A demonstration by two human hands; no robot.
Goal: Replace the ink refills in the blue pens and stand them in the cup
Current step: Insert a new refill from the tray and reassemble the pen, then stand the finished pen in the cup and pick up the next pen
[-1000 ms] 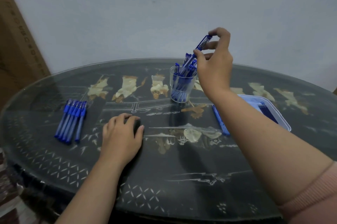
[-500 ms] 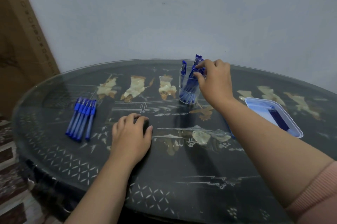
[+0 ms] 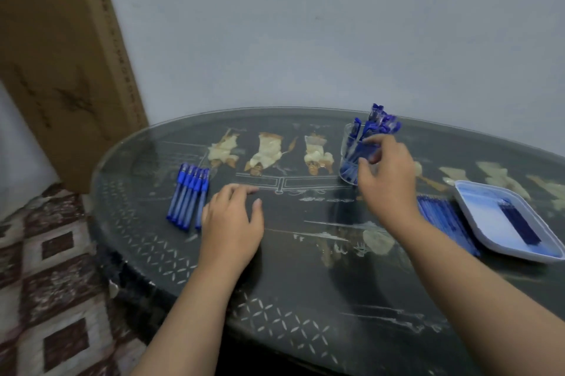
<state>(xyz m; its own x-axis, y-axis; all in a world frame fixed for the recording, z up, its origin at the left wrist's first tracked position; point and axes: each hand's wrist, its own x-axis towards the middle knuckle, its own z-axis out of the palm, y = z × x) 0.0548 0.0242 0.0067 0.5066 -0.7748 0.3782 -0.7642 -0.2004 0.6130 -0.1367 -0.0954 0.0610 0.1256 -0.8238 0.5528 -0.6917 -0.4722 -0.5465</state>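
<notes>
Oval desk [image 3: 305,299]: open room between arms, toward near edge. About five pens [image 3: 189,195] in row by left edge, just beside left hand [image 3: 232,222], flat, fingers straight. One cup [image 3: 348,161] at rear, crammed with pens, count unclear. Right hand [image 3: 388,176] before cup, fingers loose, empty. One tray [image 3: 486,210] at right, holding dark refills [image 3: 516,222].
</notes>
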